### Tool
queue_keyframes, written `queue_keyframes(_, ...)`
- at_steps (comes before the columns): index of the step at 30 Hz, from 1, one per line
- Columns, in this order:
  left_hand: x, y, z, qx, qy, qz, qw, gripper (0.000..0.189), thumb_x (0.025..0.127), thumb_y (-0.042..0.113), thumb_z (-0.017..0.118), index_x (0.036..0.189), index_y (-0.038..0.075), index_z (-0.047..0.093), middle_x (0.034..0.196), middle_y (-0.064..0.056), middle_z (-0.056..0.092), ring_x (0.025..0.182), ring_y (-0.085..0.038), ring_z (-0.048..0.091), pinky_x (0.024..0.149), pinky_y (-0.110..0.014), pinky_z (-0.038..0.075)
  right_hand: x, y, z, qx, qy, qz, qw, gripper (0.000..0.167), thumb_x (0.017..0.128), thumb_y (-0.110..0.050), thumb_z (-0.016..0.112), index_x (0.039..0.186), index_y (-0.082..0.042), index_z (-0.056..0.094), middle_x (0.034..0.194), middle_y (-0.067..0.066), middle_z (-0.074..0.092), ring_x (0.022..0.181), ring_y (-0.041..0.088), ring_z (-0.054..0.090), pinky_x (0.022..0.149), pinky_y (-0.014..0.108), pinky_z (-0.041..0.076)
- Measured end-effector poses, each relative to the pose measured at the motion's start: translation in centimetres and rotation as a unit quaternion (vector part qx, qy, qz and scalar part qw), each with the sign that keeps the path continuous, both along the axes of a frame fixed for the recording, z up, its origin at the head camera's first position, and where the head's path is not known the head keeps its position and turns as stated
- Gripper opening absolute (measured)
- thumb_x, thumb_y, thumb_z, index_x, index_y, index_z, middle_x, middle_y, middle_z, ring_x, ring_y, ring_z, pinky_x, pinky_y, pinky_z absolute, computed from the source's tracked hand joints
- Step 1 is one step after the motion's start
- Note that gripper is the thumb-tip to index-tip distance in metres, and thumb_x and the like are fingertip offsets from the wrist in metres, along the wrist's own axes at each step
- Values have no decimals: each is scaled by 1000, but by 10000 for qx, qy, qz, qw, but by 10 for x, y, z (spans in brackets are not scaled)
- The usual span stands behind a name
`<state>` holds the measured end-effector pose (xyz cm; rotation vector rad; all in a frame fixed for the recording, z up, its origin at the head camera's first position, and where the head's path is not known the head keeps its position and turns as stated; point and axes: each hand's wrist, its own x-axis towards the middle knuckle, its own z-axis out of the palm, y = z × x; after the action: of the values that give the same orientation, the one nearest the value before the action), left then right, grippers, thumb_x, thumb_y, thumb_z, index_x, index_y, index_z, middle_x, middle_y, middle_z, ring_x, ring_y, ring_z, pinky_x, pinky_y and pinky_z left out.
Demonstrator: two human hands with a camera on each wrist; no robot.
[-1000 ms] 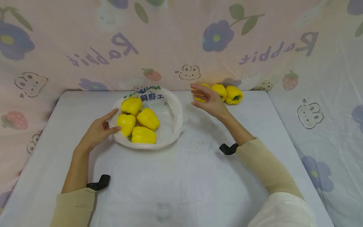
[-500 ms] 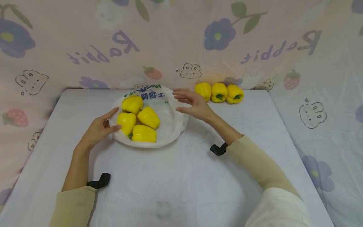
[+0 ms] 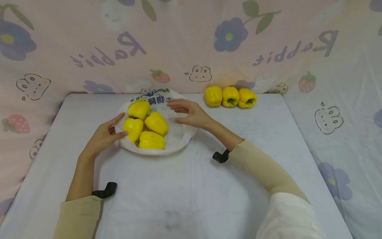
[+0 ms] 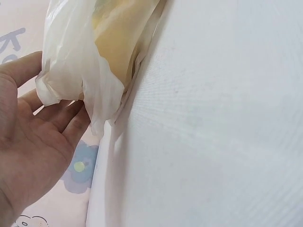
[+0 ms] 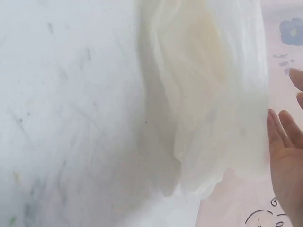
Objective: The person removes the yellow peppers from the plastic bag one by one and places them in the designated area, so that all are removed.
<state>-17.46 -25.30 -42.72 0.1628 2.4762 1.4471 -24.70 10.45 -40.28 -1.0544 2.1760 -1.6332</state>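
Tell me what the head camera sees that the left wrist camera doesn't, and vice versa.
Only the head view shows the right fingers, four uncovered yellow peppers inside the plastic bag, and three more peppers lined up on the table.

Only the left wrist view shows the left palm facing the camera and a yellow shape through the bag's side.

Both show the left fingers, bag, table and patterned curtain.

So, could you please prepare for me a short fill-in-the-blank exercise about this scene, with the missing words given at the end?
Inside the bag, the head view shows ____ yellow peppers.
The row of peppers outside the bag counts ____.
The left hand holds the rim of the ____.
The right hand holds ____.

Missing words: four; three; bag; nothing.
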Motion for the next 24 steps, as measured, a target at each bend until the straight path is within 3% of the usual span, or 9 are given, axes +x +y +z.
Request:
queue_keyframes(10, 1, -1, 0, 74, -78, -66, 9999, 79, 95, 27, 69, 159, 24, 22, 163, -18, 19, 133, -41, 41, 81, -7, 46, -5, -21, -5, 562, 51, 334, 9978, 58, 85, 2, 75, 138, -3, 54, 140, 11, 55, 128, 32, 52, 106, 27, 43)
queue_keyframes(15, 1, -2, 0, 102, -65, -80, 9999, 79, 96, 26, 68, 159, 24, 21, 163, -17, 18, 136, -41, 39, 83, -7, 46, -7, -29, -7, 791, 111, 522, 9954, 58, 85, 0, 75, 139, -3, 53, 144, 10, 51, 131, 34, 49, 109, 32, 41)
queue_keyframes(24, 0, -1, -1, 78, -32, -85, 9999, 79, 96, 26, 68, 159, 24, 21, 163, -17, 18, 136, -42, 39, 83, -7, 46, -14, -38, -6, 1785, 179, 704, 9813, 71, 85, -7, 78, 148, -10, 45, 152, 6, 43, 135, 24, 46, 108, 29, 41)
